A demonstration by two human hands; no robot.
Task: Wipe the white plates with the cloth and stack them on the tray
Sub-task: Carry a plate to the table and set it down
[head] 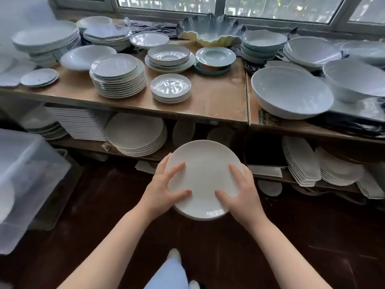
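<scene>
Centre of the frame: two hands, left hand (166, 189) and right hand (239, 191), grasp a white plate (203, 178) by its opposite rims, thumbs on its face, above dark floor. No cloth or tray is visible. Crowded table (218, 101) of dishes lies beyond. A loosened grip could likely drop and shatter it.

The wooden tabletop (218, 101) carries stacked white plates (119, 80), bowls (291, 94) and a ruffled dish (210, 30).
</scene>
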